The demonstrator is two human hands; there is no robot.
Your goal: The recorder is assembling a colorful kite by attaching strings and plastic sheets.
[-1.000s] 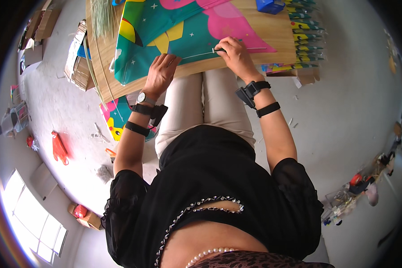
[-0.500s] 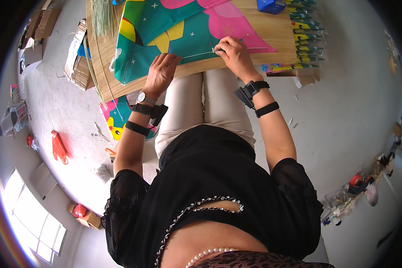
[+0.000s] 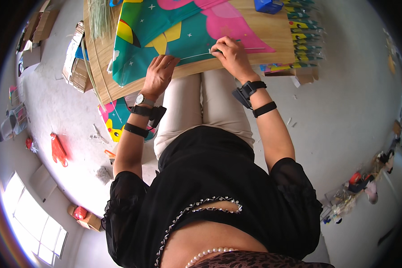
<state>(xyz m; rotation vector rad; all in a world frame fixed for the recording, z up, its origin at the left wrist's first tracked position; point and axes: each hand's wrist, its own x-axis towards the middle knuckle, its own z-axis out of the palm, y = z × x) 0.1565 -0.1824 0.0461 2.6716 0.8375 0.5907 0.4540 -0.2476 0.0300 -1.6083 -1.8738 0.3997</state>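
Note:
A thin printed sheet [image 3: 183, 47], green and pink with yellow shapes and small white stars, lies spread on a wooden table. A narrow white line [image 3: 194, 56] runs along its near edge between my hands. At that edge, my left hand [image 3: 160, 73] has its fingers bent and drawn together on the sheet; its thumb is mostly hidden. Farther right, the thumb and fingertips of my right hand [image 3: 231, 56] pinch close over the white line. A small white bit shows at those fingertips, too small to name.
The wooden table [image 3: 279, 38] carries a bundle of thin pale sticks [image 3: 100, 20] and a blue object [image 3: 268, 6]. Several colourful packed pieces [image 3: 304, 40] line its right side. Cardboard [image 3: 78, 73] stands at the left. Another printed sheet [image 3: 116, 118] hangs low beside my left forearm.
Both hands stay in nearly the same places along the sheet's edge. The fingers of my right hand have shifted slightly, and the whole view has moved a little.

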